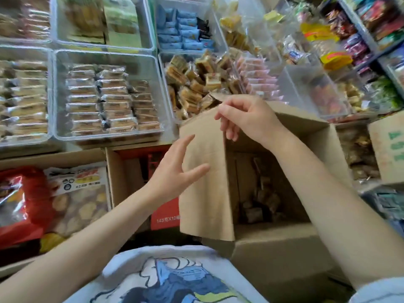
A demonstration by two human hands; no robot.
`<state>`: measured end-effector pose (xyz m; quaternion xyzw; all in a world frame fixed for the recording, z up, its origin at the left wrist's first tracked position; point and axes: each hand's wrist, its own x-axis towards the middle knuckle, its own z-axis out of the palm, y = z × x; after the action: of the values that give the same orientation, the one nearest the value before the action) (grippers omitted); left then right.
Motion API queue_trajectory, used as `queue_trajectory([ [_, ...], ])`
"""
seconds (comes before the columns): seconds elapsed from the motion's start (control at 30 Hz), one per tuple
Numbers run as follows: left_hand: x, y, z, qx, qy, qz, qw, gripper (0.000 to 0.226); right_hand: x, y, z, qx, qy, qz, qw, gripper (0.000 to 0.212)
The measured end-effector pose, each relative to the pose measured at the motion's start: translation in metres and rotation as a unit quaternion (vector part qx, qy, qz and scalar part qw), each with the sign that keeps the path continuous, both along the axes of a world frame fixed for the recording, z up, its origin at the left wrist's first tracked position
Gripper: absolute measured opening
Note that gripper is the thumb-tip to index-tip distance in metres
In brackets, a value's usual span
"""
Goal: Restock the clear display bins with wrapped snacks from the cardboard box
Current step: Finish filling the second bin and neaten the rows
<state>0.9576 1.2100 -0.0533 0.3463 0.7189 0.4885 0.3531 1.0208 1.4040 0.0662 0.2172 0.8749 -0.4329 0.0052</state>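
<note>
An open cardboard box [284,243] stands in front of me, tilted, with several brown wrapped snacks [260,200] lying at its bottom. Its left flap [203,171] stands upright. My right hand [244,119] pinches the top edge of that flap with thumb and fingers. My left hand [175,171] is spread, fingers straight, against the flap's outer face. Just behind the box a clear bin [166,68] holds a heap of brown wrapped snacks [196,82] of the same kind.
More clear bins surround it: stacked tan packets [109,101] at left, blue packets [183,29] behind, pink packets [258,77] to the right. Bagged snacks [65,193] and a red carton [164,213] sit low left. Another cardboard box [387,147] and packed shelves [360,29] stand right.
</note>
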Motion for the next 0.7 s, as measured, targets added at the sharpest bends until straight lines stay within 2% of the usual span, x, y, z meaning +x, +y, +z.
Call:
queue_trajectory([
  [0.13, 0.055, 0.037, 0.003, 0.026, -0.023, -0.003, 0.999, 0.092, 0.053, 0.039, -0.017, 0.029, -0.073, -0.008, 0.997, 0.017],
  [0.23, 0.078, 0.048, -0.006, 0.026, -0.052, 0.013, 0.998, 0.085, 0.078, 0.072, -0.075, 0.078, -0.182, 0.014, 0.98, 0.013],
  [0.3, 0.084, 0.049, -0.012, 0.032, -0.044, 0.036, 0.998, 0.079, 0.092, 0.091, -0.124, 0.135, -0.317, 0.068, 0.936, 0.007],
  [0.4, 0.089, 0.052, -0.016, 0.041, -0.033, 0.064, 0.997, 0.072, 0.128, 0.103, -0.196, 0.144, -0.495, 0.197, 0.834, 0.018],
  [0.47, 0.092, 0.054, -0.016, 0.044, -0.038, 0.08, 0.995, 0.071, 0.163, 0.101, -0.229, 0.126, -0.579, 0.262, 0.762, 0.037],
  [0.53, 0.094, 0.054, -0.016, 0.045, -0.039, 0.091, 0.994, 0.069, 0.195, 0.1, -0.258, 0.137, -0.612, 0.33, 0.705, 0.057],
  [0.6, 0.095, 0.055, -0.017, 0.042, -0.03, 0.096, 0.994, 0.068, 0.209, 0.099, -0.274, 0.14, -0.609, 0.347, 0.699, 0.064],
  [0.7, 0.096, 0.058, -0.018, 0.035, -0.021, 0.108, 0.993, 0.07, 0.21, 0.102, -0.283, 0.144, -0.609, 0.371, 0.686, 0.064],
])
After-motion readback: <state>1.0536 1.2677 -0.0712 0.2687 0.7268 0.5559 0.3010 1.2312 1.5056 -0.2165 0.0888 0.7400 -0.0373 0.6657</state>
